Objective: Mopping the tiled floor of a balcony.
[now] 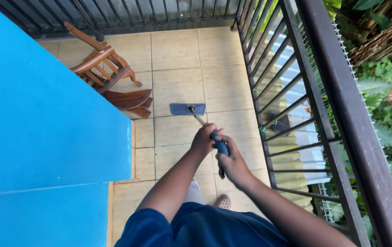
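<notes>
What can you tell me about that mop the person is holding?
The flat mop has a blue-grey rectangular head lying flat on the beige floor tiles, joined by a small pivot to a thin pale pole. The pole slants up toward the person and ends in a dark blue grip. The left hand and right hand both wrap around that grip.

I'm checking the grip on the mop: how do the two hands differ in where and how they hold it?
The left hand grips higher up the picture, nearer the mop head, where the pale shaft meets the blue grip. The right hand sits behind it, closer to the body, at the grip's end. The left arm reaches from the picture's lower left, the right from the lower right. Both are closed around the same handle.
</notes>
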